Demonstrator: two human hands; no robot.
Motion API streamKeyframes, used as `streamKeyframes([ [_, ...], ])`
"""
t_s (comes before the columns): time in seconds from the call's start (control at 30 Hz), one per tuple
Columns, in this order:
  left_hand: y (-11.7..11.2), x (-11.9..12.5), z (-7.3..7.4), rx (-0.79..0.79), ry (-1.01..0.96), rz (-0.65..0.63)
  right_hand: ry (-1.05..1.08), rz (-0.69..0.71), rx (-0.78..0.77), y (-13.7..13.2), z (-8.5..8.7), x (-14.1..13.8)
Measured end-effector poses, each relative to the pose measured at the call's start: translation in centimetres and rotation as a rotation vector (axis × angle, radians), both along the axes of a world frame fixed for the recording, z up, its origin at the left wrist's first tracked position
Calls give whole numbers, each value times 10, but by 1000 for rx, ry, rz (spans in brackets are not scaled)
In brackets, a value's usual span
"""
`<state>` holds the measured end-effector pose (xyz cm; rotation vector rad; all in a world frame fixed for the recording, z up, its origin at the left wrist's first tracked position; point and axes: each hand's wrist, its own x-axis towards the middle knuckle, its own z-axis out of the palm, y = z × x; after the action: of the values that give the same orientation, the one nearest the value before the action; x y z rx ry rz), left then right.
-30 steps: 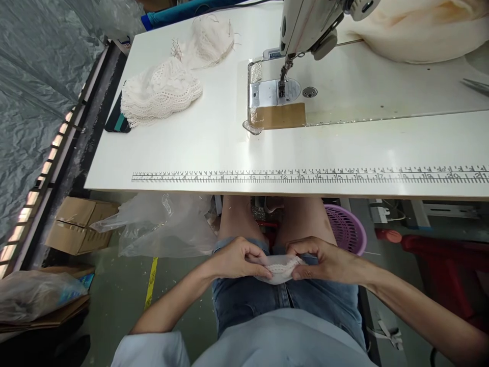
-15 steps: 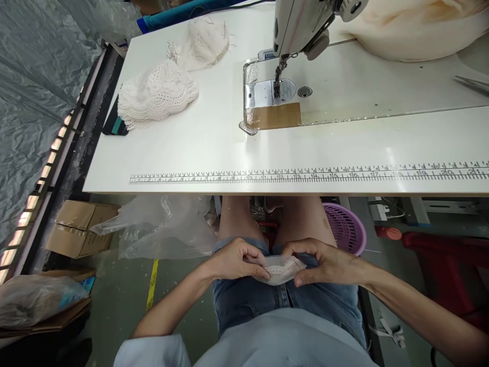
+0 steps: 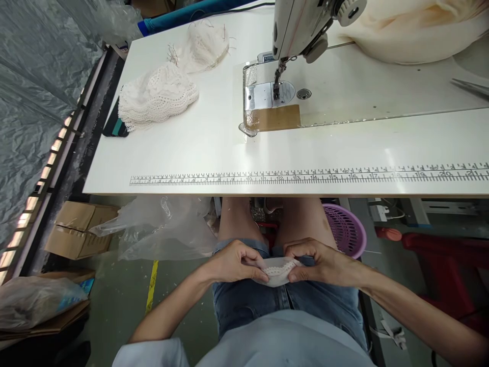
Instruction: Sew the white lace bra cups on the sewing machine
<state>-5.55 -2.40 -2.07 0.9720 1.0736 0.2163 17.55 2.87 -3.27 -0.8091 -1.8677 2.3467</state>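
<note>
Over my lap, a small white piece of lace-edged fabric (image 3: pixel 278 272) is stretched between both hands. My left hand (image 3: pixel 239 262) pinches its left end between thumb and fingers. At the right end, my right hand (image 3: pixel 314 262) is closed on the fabric, thumb in front and fingers behind. A scalloped lace strip runs across the sheer cloth. Up on the table, a stack of white lace pieces (image 3: pixel 158 97) lies at the left, and a lace cup-shaped piece (image 3: pixel 204 47) with loose threads touches it from behind.
Above my lap, the white table (image 3: pixel 183 153) has a printed ruler (image 3: pixel 305 176) along its front edge. On it stand the sewing machine (image 3: pixel 298 30), cream fabric (image 3: pixel 412 35) and a pointed metal tool (image 3: pixel 469 87). Below are a purple basket (image 3: pixel 346 229), plastic bag (image 3: pixel 164 229) and cardboard box (image 3: pixel 78 229).
My right thumb has moved left and closed down onto the fabric's right end. My left hand keeps its pinch, nearly unmoved.
</note>
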Motion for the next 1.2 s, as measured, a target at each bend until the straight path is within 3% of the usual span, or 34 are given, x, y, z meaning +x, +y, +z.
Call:
streamKeyframes([
  [0.53,12,6,16,116,-19,-62,17,16,50,0,7,-6],
  [1.03,6,5,7,117,22,-24,11,15,-29,3,5,-1],
  [1.2,7,8,8,112,66,-43,-6,3,7,1,5,-2],
])
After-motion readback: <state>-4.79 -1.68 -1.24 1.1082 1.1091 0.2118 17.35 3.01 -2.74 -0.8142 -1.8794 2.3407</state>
